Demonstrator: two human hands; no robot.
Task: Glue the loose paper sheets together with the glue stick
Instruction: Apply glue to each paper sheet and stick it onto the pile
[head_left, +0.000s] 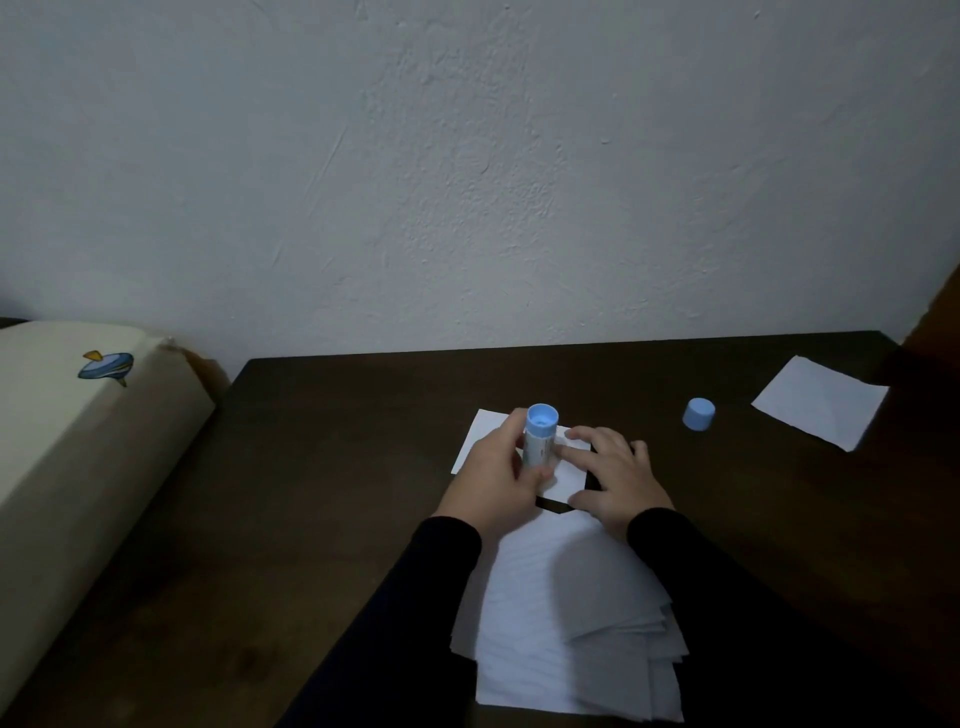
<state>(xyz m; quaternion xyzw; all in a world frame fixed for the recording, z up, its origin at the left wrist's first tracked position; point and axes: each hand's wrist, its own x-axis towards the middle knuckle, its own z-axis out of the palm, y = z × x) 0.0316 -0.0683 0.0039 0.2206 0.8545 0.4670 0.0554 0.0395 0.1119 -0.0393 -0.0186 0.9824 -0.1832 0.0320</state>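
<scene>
The glue stick (540, 439) is gripped upright in the left hand (496, 480), its fingers wrapped around the barrel and its lower end set down on a small paper sheet (483, 431) lying on the dark bench (322, 467); whether the end visible on top is the base or the glue end cannot be told in the dim light. The right hand (615, 475) is laid flat with fingers spread, holding nothing, and the sheet is pinned by it just beside the stick. The blue cap (699, 414) has been taken off and is stood by itself on the bench to the right, well apart from the hands. A single sheet (821, 402) is left lying further right near the bench corner, and a fanned stack of loose sheets (566, 618) is spread out nearer the body between the two dark sleeves. The work is judged to be at an early or middle stage: the stick is uncapped and glue appears to be being applied to one sheet, while no joined pair can be made out. Whether any sheets in the stack are already stuck together cannot be seen. Most of the gluing, and the recapping, is judged to be left
</scene>
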